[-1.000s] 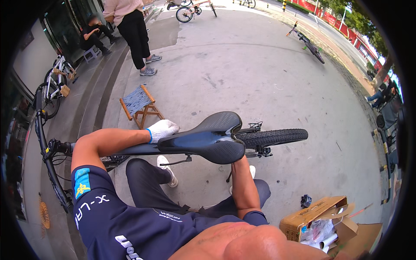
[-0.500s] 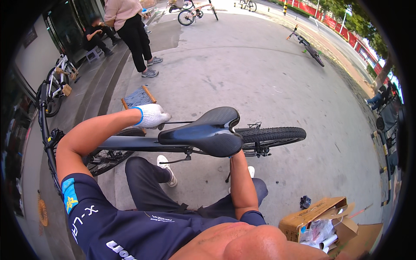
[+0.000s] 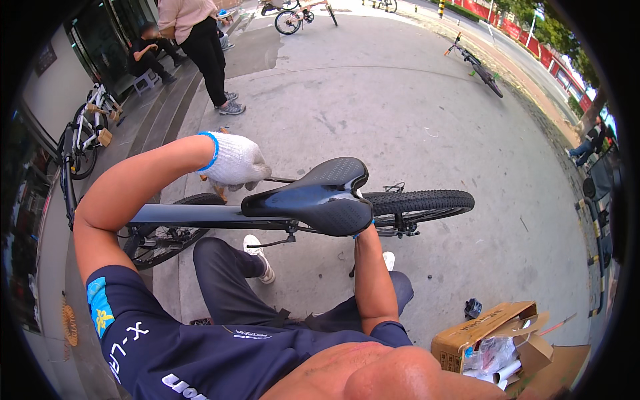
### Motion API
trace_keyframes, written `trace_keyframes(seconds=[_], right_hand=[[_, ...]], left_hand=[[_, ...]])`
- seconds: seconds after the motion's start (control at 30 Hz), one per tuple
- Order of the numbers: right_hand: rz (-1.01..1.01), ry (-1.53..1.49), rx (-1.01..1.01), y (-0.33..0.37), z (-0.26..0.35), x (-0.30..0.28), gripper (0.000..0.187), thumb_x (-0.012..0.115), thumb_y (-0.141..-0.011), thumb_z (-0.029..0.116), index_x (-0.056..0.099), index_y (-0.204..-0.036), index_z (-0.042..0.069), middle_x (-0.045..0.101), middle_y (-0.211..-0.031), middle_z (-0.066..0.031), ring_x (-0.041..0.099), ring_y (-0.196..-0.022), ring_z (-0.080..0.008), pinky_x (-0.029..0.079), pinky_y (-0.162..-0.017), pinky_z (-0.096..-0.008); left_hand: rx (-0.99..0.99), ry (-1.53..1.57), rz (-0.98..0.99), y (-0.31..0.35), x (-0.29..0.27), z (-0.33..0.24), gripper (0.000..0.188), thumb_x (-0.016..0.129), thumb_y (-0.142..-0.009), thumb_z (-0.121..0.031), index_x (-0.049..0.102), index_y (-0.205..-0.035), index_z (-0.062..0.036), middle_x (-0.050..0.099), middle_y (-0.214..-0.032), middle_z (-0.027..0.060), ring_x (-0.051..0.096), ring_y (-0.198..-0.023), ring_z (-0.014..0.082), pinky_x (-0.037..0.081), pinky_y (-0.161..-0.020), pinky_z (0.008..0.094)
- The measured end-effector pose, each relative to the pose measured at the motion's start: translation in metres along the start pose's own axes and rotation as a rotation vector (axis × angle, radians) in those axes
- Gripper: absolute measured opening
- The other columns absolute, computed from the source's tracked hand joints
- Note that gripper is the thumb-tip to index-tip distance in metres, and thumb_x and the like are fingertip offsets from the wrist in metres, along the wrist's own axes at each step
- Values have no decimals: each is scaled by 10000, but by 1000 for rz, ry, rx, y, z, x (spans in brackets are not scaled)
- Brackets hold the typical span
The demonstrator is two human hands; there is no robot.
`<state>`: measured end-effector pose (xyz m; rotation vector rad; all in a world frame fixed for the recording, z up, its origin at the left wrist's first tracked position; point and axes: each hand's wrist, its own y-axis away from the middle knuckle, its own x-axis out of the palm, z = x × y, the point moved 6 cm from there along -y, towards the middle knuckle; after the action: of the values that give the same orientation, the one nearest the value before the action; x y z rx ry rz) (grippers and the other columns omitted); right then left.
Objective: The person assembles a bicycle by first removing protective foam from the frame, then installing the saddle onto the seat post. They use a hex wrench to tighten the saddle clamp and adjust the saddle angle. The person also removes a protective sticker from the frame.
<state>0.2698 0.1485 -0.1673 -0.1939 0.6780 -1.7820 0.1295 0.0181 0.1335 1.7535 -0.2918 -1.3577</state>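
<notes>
A bicycle stands crosswise in front of me, its black saddle (image 3: pixel 320 197) in the middle and its grey top tube (image 3: pixel 187 214) running left. My left hand (image 3: pixel 237 160), in a white knit glove with a blue cuff, is closed around the end of a thin dark rod (image 3: pixel 281 179). From that hand the rod runs right and disappears beneath the saddle. My right forearm (image 3: pixel 373 273) reaches up under the saddle's rear. The saddle hides my right hand, so its fingers cannot be made out. The knobby rear tire (image 3: pixel 427 201) lies to the right.
An opened cardboard box (image 3: pixel 480 330) with plastic wrap sits at the lower right, near a small dark bundle (image 3: pixel 473 308). A person (image 3: pixel 207 60) stands beside the steps, and another sits behind. A white bicycle (image 3: pixel 87 130) leans at the left; another bicycle (image 3: pixel 477 63) lies far right.
My left hand has risen and come nearer, with the rod's end lifted and swung slightly right. My right forearm stays under the saddle. The standing person has shifted a little.
</notes>
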Motion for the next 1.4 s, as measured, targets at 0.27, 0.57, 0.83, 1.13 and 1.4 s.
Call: trace_keyframes(seconds=[0.27, 0.57, 0.83, 1.13, 1.4], right_hand=[[53, 26, -1, -7, 49, 0, 387, 691, -1048, 82, 654, -1414, -38, 752, -1319, -147, 746, -1163, -243, 638, -1025, -404], [-419, -1341, 551, 13, 38, 12, 395, 648, -1092, 121, 617, -1464, -9, 734, -1345, -168, 766, -1101, -253, 666, -981, -410], [-509, -1154, 568, -3, 54, 1, 371, 617, -1116, 164, 643, -1449, 2, 748, -1320, -149, 764, -1104, -242, 666, -970, -396], [-155, 750, 137, -35, 73, -30, 330, 774, -998, 207, 723, -1285, 52, 755, -1243, -133, 727, -1137, -271, 594, -996, -389], [-764, -988, 577, -25, 30, -24, 305, 553, -1137, 159, 587, -1414, 36, 691, -1312, -194, 738, -1143, -275, 682, -945, -418]], left_hand=[[12, -145, -9, -24, 7, 5, 622, 382, -1099, -443, 817, -850, -75, 787, -871, 109, 761, -826, 290, 595, -825, 438], [46, -65, -119, -31, 13, 9, 685, 399, -1190, -474, 810, -901, -8, 767, -802, 153, 741, -765, 293, 583, -826, 438], [64, -37, -248, -37, 11, 10, 730, 405, -1189, -532, 811, -889, -5, 740, -739, 151, 724, -715, 297, 570, -798, 439], [93, -244, -333, -74, -22, -5, 699, 605, -1065, -671, 871, -949, -36, 792, -767, 112, 758, -680, 196, 614, -679, 373], [98, -97, -330, -98, -48, 0, 530, 748, -984, -552, 868, -887, -45, 642, -589, 41, 583, -491, 148, 467, -491, 340]])
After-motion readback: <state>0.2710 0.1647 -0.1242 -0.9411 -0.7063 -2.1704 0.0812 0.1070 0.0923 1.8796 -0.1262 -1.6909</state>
